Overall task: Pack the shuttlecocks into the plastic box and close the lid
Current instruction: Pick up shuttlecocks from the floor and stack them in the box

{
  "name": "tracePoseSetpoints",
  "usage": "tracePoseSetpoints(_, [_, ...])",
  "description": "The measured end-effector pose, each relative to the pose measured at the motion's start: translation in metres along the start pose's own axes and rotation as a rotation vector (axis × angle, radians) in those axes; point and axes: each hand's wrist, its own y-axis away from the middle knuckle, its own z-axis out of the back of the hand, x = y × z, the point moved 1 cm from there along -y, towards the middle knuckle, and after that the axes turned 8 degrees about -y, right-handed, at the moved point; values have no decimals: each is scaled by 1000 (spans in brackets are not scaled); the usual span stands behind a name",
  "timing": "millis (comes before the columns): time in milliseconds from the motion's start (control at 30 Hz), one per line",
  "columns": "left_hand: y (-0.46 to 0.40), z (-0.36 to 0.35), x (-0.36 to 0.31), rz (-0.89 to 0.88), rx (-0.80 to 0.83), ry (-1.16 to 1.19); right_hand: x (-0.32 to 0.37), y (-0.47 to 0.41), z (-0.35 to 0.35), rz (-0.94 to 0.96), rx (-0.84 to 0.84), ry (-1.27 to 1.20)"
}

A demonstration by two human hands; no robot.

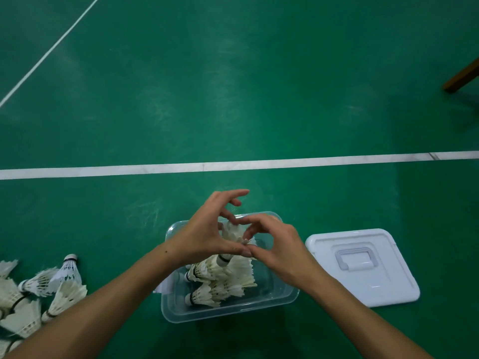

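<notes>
A clear plastic box [181, 313] stands open on the green floor, with several white shuttlecocks [220, 283] lying inside. Above it my left hand [204, 234] and my right hand [274, 242] meet, fingers curled around one shuttlecock [234, 233] held feathers up, its cork tip pointing down into the box. A loose pile of shuttlecocks [33, 294] lies on the floor at the lower left. The white lid [363, 265] with a recessed handle lies flat on the floor to the right of the box.
A white court line [233, 164] crosses the floor beyond the box, and another runs diagonally at the upper left. A brown wooden leg [461, 76] pokes in at the upper right edge.
</notes>
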Motion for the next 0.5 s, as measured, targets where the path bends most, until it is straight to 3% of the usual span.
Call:
tracePoseSetpoints(100, [9, -10, 7, 22, -22, -38, -10, 17, 10, -29, -115, 79])
tracePoseSetpoints(233, [24, -32, 23, 98, 95, -189, -24, 39, 21, -163, -256, 100])
tracePoseSetpoints(500, [23, -75, 37, 137, 79, -570, -16, 46, 7, -175, -263, 322])
